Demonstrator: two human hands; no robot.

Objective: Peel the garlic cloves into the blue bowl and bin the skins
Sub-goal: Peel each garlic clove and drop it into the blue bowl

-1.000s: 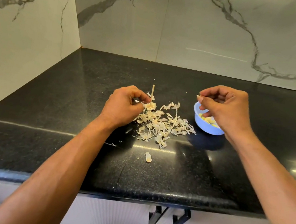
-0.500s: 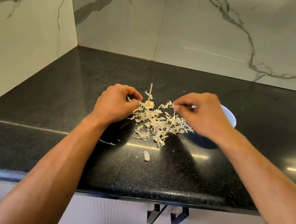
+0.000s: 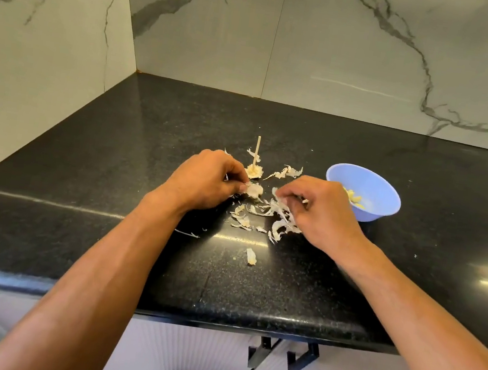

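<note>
The left hand (image 3: 205,179) pinches a garlic clove (image 3: 254,190); the right hand (image 3: 318,208) pinches loose skins (image 3: 275,218). Peeling seems underway. Next, strip it for the blue bowl (image 3: 375,185).

Bowl (image 3: 368,210) sits right of skins (image 3: 266,216); stalk (image 3: 254,164) stands behind them.

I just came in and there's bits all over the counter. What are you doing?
A person is peeling garlic. The left hand pinches a garlic piece, and the right hand picks at the loose skins on the black counter. Peeled cloves lie in the blue bowl. The skins are not binned yet.
</note>
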